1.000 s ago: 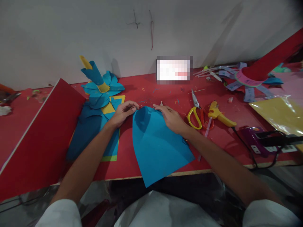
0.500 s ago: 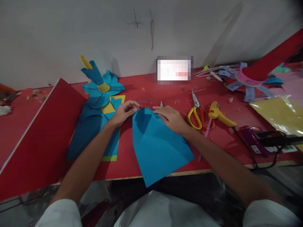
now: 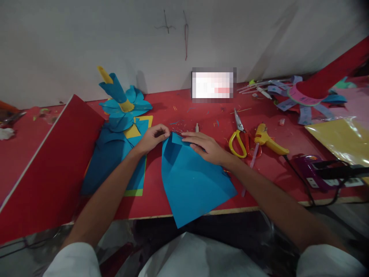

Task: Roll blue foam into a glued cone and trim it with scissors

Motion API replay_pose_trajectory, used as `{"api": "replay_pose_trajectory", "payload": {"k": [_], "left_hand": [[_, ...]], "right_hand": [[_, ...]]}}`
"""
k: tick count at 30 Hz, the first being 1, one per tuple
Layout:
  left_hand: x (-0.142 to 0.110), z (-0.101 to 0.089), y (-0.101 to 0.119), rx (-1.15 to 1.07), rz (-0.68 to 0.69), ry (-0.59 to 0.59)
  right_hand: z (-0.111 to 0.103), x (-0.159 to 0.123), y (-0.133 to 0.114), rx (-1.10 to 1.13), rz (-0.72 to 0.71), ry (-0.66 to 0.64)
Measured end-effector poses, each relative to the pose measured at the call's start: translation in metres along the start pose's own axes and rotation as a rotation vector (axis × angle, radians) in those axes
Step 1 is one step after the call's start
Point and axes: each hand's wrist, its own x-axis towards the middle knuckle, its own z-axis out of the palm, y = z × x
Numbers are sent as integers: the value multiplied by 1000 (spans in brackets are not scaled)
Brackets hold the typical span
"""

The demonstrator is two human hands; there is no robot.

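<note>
A blue sheet of paper or thin foam lies in front of me, its near corner hanging over the table edge. Its far edge is bent up and over into a small fold. My left hand pinches the far left corner between thumb and fingertips. On the folded edge, my right hand holds the sheet with the fingers laid over it and the thumb tucked nearer me. A small pale nozzle tip shows just beyond my right hand; the rest of it is hidden.
Right of the sheet lie scissors and a yellow glue gun with its cord. A purple device sits farther right. To the left are a blue paper flower, blue sheets and a slanted red board.
The far edge has folded over more toward me. My right fingers have slid slightly left along it, and my left fingers have closed tighter on the corner.
</note>
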Motion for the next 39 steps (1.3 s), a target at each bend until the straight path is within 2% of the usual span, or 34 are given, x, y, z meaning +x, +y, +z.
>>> {"api": "replay_pose_trajectory", "payload": {"k": [11, 21, 26, 31, 39], "left_hand": [[-4, 9, 9, 193, 90, -58], [-4, 38, 15, 209, 72, 60], [-4, 40, 14, 307, 60, 96], [-5, 39, 13, 272, 19, 98], [-6, 48, 10, 163, 0, 157]], "right_hand": [[4, 0, 3, -54, -7, -21], [8, 0, 9, -61, -15, 13], [9, 0, 8, -66, -2, 14], [10, 0, 7, -63, -11, 17], [10, 0, 2, -69, -3, 7]]}}
